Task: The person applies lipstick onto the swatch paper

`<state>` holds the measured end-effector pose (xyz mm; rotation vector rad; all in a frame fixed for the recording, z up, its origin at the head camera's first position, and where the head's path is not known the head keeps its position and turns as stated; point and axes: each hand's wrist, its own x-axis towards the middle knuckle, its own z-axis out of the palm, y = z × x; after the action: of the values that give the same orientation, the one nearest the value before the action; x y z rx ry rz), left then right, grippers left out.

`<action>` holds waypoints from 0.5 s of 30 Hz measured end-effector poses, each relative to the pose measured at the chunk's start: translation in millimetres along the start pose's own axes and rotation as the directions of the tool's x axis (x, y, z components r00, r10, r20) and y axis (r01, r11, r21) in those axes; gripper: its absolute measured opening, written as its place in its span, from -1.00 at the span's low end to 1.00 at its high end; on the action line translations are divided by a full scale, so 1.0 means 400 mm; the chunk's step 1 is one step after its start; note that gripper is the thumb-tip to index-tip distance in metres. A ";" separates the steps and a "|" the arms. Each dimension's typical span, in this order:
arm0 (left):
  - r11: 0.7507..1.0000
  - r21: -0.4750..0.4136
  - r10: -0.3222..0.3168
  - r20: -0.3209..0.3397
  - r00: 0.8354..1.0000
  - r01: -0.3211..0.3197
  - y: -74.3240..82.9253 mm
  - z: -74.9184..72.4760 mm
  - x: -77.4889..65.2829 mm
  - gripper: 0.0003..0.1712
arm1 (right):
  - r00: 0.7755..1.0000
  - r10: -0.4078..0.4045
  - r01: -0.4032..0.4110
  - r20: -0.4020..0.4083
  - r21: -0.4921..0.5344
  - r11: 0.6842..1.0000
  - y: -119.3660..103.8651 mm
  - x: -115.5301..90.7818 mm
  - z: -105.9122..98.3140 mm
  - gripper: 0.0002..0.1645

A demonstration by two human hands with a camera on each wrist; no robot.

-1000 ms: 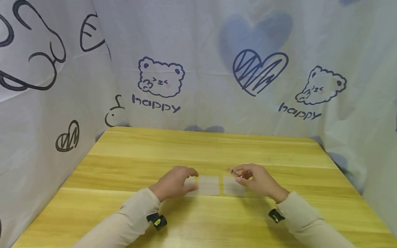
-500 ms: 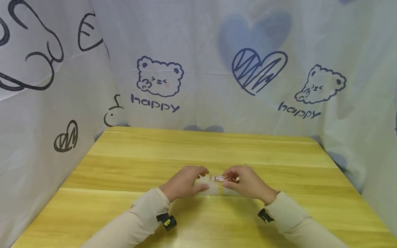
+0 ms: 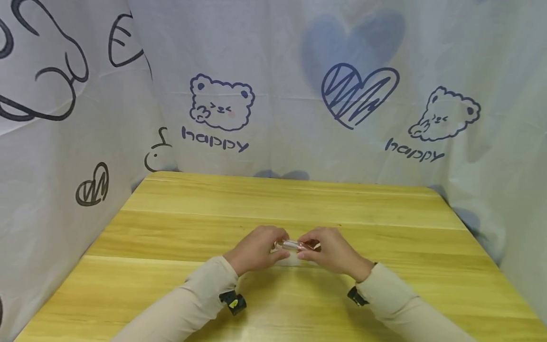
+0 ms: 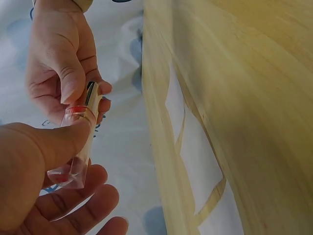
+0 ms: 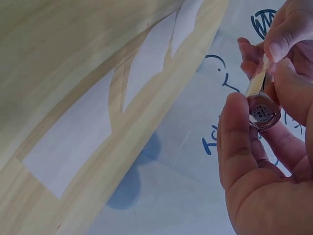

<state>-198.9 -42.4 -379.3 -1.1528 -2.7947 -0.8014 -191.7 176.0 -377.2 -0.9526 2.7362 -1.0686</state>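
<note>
A lipstick tube point(image 3: 290, 244) with a clear, reddish cap lies sideways between my two hands, raised over the table. My left hand point(image 3: 258, 249) pinches its clear end point(image 4: 76, 171) between thumb and fingers; the other fingers are loosely bent in the left wrist view. On the opposite end, my right hand point(image 3: 335, 251) grips the shiny base, whose round printed label point(image 5: 264, 113) faces the right wrist camera. Below the hands, white paper squares lie in a row, mostly covered by the hands in the head view; the middle paper point(image 4: 198, 156) shows plainly from the left wrist.
The wooden table point(image 3: 299, 204) has white cloth walls point(image 3: 273, 57) with printed bears and hearts at its back and sides. Another paper square point(image 5: 73, 137) lies at one end of the row. Black wrist straps point(image 3: 232, 302) sit at both cuffs.
My right hand has brought the lipstick tube leftward and turned it level. The left hand has moved right and taken hold of the clear end.
</note>
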 end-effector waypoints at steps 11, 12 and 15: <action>1.000 -0.005 -0.011 0.009 1.000 0.011 0.001 -0.002 -0.002 -0.83 | 1.000 -0.005 0.005 0.019 -0.013 1.000 -0.003 0.000 0.007 -0.75; 1.000 -0.006 -0.015 0.013 1.000 0.015 0.001 -0.002 -0.003 -0.83 | 1.000 -0.002 0.002 0.023 -0.014 1.000 -0.004 0.000 0.007 -0.75; 1.000 -0.007 -0.028 0.021 0.999 0.028 -0.001 -0.004 -0.007 -0.81 | 1.000 -0.002 0.002 0.027 -0.012 1.000 -0.002 0.000 0.008 -0.77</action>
<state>-197.4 -45.4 -378.9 -1.1322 -2.8329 -0.8069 -190.4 173.7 -379.1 -0.9649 2.7237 -1.0326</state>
